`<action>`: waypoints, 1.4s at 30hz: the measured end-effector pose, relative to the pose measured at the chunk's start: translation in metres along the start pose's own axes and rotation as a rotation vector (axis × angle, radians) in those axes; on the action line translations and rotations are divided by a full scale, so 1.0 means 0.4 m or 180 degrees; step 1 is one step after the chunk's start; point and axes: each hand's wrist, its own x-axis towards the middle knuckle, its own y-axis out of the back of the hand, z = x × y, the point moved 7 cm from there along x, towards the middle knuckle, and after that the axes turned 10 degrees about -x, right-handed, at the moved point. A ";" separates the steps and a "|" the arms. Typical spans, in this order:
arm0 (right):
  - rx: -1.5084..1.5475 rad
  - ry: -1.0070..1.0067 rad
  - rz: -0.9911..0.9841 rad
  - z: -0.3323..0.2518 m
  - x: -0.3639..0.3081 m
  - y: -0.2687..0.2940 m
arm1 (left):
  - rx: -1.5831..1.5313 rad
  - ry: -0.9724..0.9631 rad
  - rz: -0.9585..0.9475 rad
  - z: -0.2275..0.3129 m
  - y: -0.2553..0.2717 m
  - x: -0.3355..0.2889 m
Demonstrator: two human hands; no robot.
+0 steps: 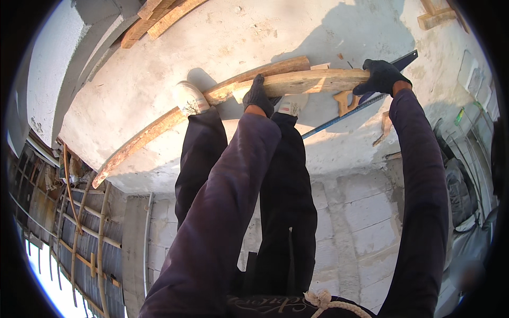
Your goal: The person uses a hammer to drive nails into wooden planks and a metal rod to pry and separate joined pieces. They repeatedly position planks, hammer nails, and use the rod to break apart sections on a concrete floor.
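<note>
A short wooden board (313, 81) lies across both my hands. My left hand (258, 96), in a dark glove, grips it near its left end with the thumb over the top. Gloved the same way, my right hand (383, 77) is closed on its right end. Behind and to the left runs a longer plank (143, 132), passing beside my left shoe (191, 98). Below the held board, near my right hand, is a handsaw with a wooden handle (344, 102); the hand hides part of it, and a dark blade (405, 60) shows beyond.
A blue straight strip (339, 117) lies on the concrete surface (254, 32) by the saw. Timber pieces (159, 18) rest at the far left, beside a pale concrete block (58, 63). Wood scraps (383, 127) lie right. The surface ends above a block wall (366, 222).
</note>
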 end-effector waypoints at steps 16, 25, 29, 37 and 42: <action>0.1546 -0.0003 -0.0437 -0.652 -0.632 0.029 | 0.1881 0.0600 -0.0978 0.278 0.183 -0.081; 0.2683 -0.0694 0.0181 -1.019 -0.828 0.070 | 0.2410 0.0157 -0.0757 0.347 0.171 -0.209; 0.3842 -0.1156 -0.0325 -1.039 -0.828 0.052 | 0.2864 -0.0088 -0.0609 0.349 0.194 -0.219; 0.5505 -0.1052 -0.0518 -1.218 -0.789 -0.122 | 0.4729 -0.1215 -0.0700 0.327 0.138 -0.420; 0.4384 -0.1001 -0.1531 -1.078 -0.840 -0.119 | 0.3868 0.0403 -0.0626 0.244 0.206 -0.430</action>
